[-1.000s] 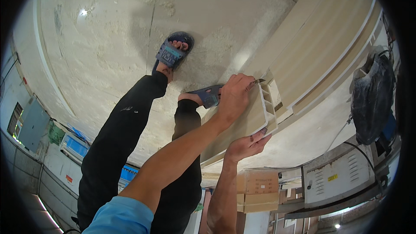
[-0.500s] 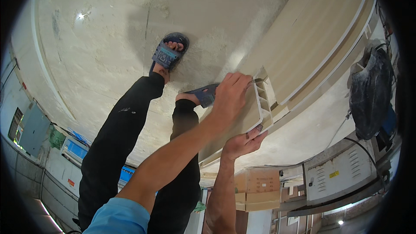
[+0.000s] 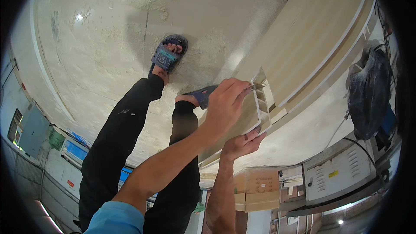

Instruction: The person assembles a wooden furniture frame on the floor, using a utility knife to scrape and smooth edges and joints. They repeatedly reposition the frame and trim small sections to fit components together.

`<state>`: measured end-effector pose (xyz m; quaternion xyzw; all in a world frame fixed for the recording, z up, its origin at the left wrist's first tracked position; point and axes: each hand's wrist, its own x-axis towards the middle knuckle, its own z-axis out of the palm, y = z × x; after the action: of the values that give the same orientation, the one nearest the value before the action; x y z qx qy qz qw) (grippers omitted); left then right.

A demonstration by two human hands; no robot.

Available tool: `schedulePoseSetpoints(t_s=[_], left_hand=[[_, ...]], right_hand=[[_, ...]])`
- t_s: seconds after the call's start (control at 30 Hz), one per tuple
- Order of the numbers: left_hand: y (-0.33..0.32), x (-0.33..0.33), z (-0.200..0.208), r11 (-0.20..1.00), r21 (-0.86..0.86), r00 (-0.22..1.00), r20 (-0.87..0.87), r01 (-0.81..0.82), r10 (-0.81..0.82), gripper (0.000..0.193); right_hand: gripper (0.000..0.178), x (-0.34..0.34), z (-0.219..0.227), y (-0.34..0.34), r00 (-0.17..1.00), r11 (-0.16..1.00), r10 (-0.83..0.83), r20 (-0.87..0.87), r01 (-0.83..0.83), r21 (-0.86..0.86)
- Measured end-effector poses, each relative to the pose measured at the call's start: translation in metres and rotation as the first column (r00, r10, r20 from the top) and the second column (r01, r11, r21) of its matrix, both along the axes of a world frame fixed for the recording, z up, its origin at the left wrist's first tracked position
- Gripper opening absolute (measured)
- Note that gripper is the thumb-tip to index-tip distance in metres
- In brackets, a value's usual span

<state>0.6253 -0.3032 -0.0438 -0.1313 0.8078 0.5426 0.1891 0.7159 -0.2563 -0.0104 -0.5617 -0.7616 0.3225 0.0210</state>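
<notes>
My left hand (image 3: 226,106) pinches a small thin grey metal blade (image 3: 258,86) between thumb and fingertips. The blade lies against the far corner of the open end of a cream hollow panel (image 3: 261,106), whose inside is split into cells by thin ribs. My right hand (image 3: 244,145) grips the near corner of that same end, thumb on the rim and fingers underneath. Dark smudges mark the right thumb and fingers. Most of the blade's handle part is hidden in the left fingers.
Long beige panels (image 3: 318,39) lie stacked at the right. Dusty floor (image 3: 99,56) spreads out to the left. My sandalled foot (image 3: 170,54) stands ahead. A dark dusty bag (image 3: 369,93) sits at far right, near a grey metal cabinet (image 3: 342,173) and a cardboard box (image 3: 261,184).
My left hand has shifted slightly left and toward me along the panel's end, and the blade in its fingers now shows more plainly. My right hand keeps its hold almost unmoved.
</notes>
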Motion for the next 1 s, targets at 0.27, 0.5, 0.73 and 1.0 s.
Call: schedulePoseSetpoints(t_s=[0.27, 0.5, 0.73, 1.0], left_hand=[[0.003, 0.033, 0.04, 0.958, 0.067, 0.953, -0.14, 0.279, -0.268, 0.023], [0.004, 0.005, 0.028, 0.996, -0.044, 0.995, -0.059, 0.074, -0.077, 0.021], [-0.007, 0.033, 0.057, 0.875, -0.014, 0.863, -0.156, 0.484, -0.48, 0.014], [0.008, 0.004, 0.0, 0.999, 0.009, 0.992, -0.115, 0.051, -0.05, 0.023]], right_hand=[[0.046, -0.036, 0.015, -0.018, 0.994, 0.993, -0.033, 0.107, 0.021, 0.113], [0.046, -0.011, 0.005, -0.003, 0.992, 0.993, 0.084, 0.093, -0.091, 0.072], [0.044, 0.011, -0.001, -0.004, 0.996, 0.998, -0.05, -0.08, 0.045, -0.052], [0.045, -0.004, 0.001, 0.001, 0.999, 0.999, 0.034, 0.009, -0.034, 0.037]])
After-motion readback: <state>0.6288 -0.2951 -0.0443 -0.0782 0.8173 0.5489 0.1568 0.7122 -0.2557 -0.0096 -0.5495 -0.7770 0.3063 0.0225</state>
